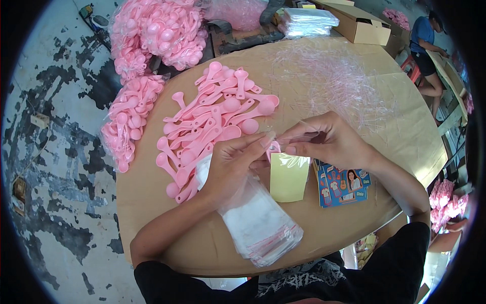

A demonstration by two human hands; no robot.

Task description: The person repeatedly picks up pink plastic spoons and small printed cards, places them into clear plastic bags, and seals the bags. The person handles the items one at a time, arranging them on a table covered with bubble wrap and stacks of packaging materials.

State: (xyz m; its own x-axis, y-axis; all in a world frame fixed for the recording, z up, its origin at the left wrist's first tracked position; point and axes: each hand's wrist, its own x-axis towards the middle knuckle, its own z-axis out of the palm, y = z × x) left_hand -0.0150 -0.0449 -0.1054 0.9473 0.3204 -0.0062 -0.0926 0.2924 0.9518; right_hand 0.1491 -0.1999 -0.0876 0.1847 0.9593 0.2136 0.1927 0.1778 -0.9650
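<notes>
My left hand and my right hand meet above the middle of the table, both with fingers pinched at the top of a small clear plastic bag. A pale yellow card hangs below them in the bag. Between my fingertips shows the pink handle end of a spoon; its remainder is hidden. Beneath my left hand lies a stack of clear plastic bags. A pile of pink measuring spoons spreads beyond that hand. Printed blue cards lie stacked under my right wrist.
Loose clear plastic strips cover the far right of the brown-covered table. Bulging bags of pink spoons stand beyond the far left edge. Packs of clear bags and a cardboard box stand behind. Another person works at far right.
</notes>
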